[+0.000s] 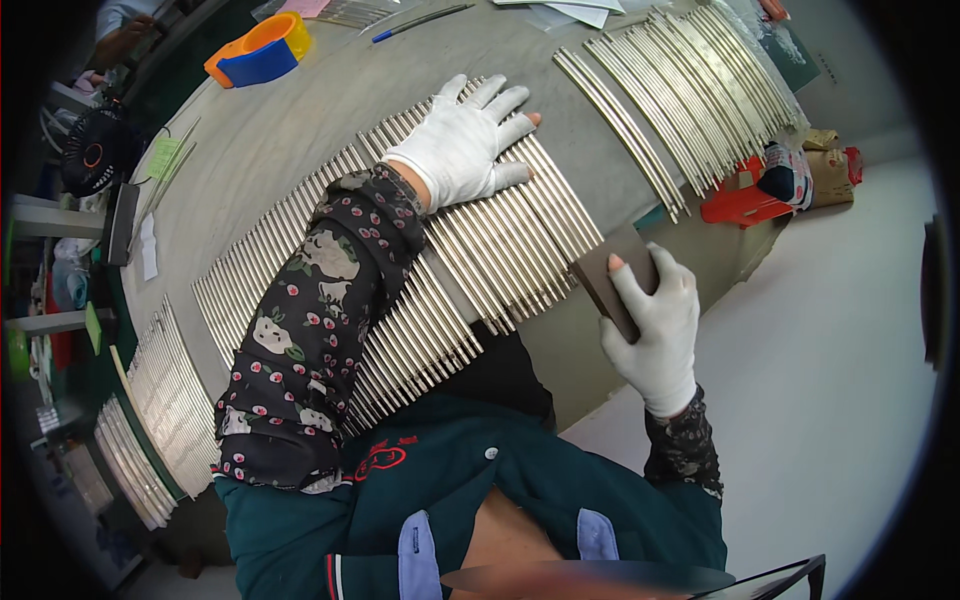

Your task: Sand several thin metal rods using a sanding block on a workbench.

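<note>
My left hand point(462, 140), in a white glove with some bare fingertips, lies spread and flat on a row of thin silvery metal rods point(540, 220). The rods lie side by side on the grey table. More of the same rods point(255, 262) continue to the left, partly hidden under my patterned sleeve. My right hand point(660, 330), also gloved in white, grips a dark brown rectangular block point(632, 248) like a sanding block. It holds the block at the near right edge of the rod row.
Another batch of rods point(690, 90) lies at the far right, with several set apart beside it. Further rods point(170, 400) lie at the left. Orange and blue tape rolls point(262, 52) and a pen point(422, 22) are at the back. A black fan point(95, 150) stands at the far left.
</note>
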Demonstrator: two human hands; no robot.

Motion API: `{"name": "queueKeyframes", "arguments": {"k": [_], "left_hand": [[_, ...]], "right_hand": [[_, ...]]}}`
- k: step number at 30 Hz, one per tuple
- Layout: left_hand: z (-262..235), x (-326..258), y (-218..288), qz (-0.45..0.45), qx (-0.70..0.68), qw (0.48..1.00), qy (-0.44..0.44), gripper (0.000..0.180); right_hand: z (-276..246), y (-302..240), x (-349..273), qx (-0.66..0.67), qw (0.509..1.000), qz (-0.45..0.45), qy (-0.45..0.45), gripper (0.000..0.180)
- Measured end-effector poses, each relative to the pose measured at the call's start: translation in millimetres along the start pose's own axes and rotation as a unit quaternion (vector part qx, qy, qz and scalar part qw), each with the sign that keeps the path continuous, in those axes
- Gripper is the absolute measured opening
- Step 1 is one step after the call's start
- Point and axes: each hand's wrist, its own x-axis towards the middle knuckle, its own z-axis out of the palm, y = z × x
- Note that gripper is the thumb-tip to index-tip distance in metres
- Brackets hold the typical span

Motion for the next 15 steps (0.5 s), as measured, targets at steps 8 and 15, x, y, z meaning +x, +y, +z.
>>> {"name": "queueKeyframes", "arguments": {"k": [8,15], "left_hand": [[-0.7,-4.9,-0.9,0.002,0.004,1.0,-0.005,0.064],[0.7,-1.8,-1.1,0.01,0.006,1.0,0.003,0.066]], "right_hand": [[-2.0,-6.4,2.2,0.015,0.999,0.015,0.027,0.06],[21.4,-28.8,45.7,-0.029,0.999,-0.008,0.032,0.055]]}}
